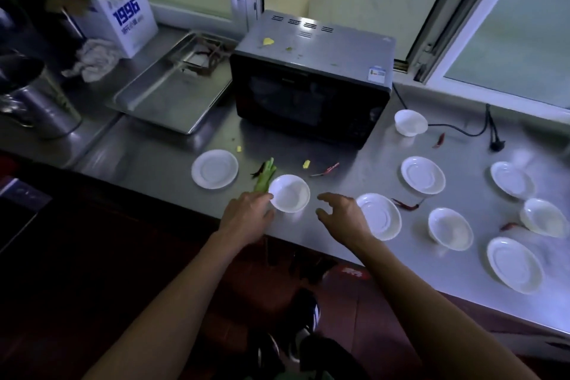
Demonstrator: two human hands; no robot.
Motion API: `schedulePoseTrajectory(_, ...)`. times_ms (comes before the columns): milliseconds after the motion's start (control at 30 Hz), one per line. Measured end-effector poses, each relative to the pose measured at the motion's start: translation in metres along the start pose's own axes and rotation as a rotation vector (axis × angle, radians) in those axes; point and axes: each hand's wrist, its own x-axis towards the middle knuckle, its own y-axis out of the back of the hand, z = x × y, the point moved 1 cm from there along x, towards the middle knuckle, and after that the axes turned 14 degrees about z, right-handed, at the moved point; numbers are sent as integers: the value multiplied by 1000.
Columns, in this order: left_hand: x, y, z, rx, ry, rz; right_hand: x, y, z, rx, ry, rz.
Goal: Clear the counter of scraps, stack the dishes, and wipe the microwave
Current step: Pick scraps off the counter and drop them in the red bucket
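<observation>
I see the left hand at the near edge of the steel counter, its fingers touching the near-left rim of a small white bowl; I cannot tell if they really grip it. The right hand hovers just to the right of this bowl, fingers spread and lightly bent, holding nothing. The two hands are apart, with the bowl between them.

A green vegetable scrap lies just left of the bowl, touching it. A red chili and a yellow bit lie a little farther. To the left is a white saucer. Under the right wrist I see another saucer. More white saucers and bowls are scattered to the right, not stacked, with more red chilies among them.

The black microwave stands at the far side of the counter, door closed, with yellow and green crumbs on its top. A steel tray lies left of it.
</observation>
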Motion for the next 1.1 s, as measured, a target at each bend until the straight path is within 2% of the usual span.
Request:
schedulePoseTrajectory(267,34,-2,-30,-9,16,-17,57,-38,-5,85,-98,28)
schedulePoseTrajectory(600,142,-29,-34,-63,-61,-68,138,-88,13,64,-224,-17)
schedulePoseTrajectory(1100,207,-55,-59,-41,-82,-204,197,-126,25,-168,-110,-116)
